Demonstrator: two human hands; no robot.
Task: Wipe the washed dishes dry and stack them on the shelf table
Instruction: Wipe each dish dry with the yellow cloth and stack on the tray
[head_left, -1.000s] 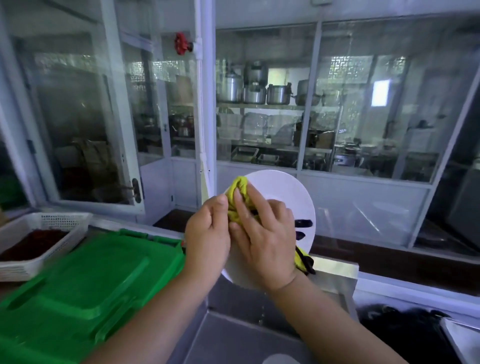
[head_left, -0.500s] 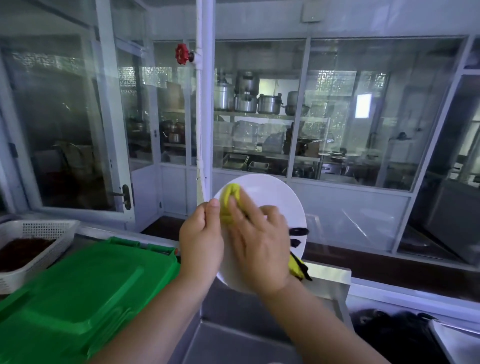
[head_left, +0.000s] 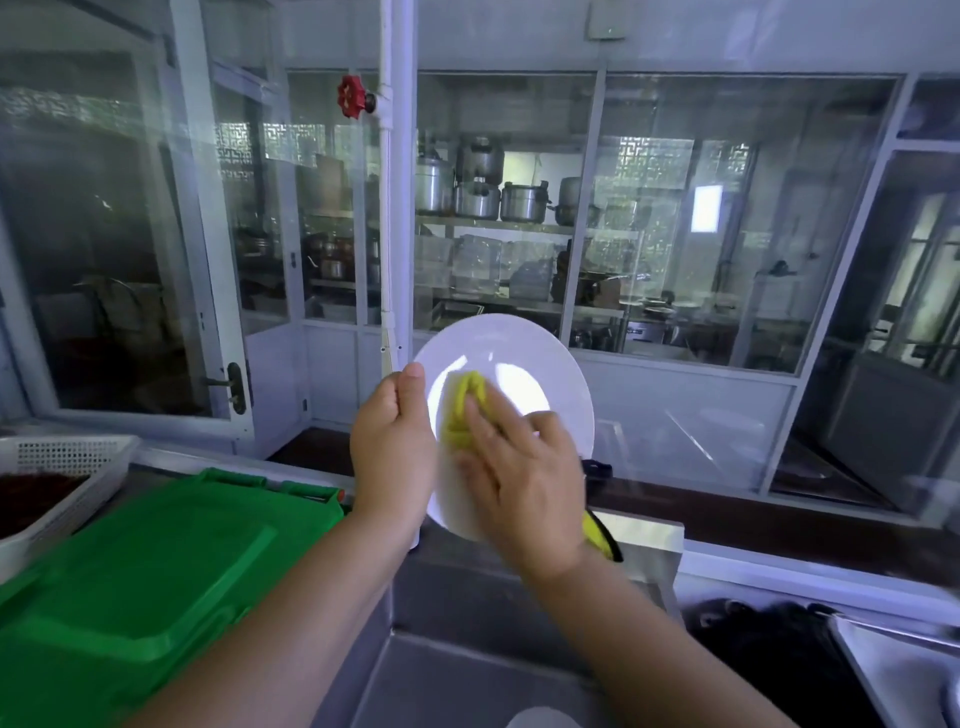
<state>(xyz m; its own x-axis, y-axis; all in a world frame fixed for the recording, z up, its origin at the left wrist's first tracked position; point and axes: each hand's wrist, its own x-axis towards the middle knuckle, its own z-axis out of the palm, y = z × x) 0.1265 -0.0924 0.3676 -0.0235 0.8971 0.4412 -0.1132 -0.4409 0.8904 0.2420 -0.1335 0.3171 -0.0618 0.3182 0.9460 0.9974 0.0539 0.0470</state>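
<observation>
White plate (head_left: 524, 358): round, smooth, glossy, held on edge above a stainless-steel sink (head_left: 447, 670), its face toward the camera. Left hand (head_left: 392, 441): closed on the plate's left rim, thumb on the front edge, fingers hidden behind. Right hand (head_left: 524, 478): fingers flat and slightly spread, pressing a yellow cloth (head_left: 465, 410) against the plate's centre; the cloth is soft and bunched into folds, with a black-edged tail (head_left: 600, 535) hanging below the wrist. Green plastic lid (head_left: 145, 571): rectangular, moulded with raised panels, at lower left. White perforated plastic basket (head_left: 67, 467): far left, holding dark red contents. Behind glass panes, dull metal pots (head_left: 478, 192) stand on a shelf.
</observation>
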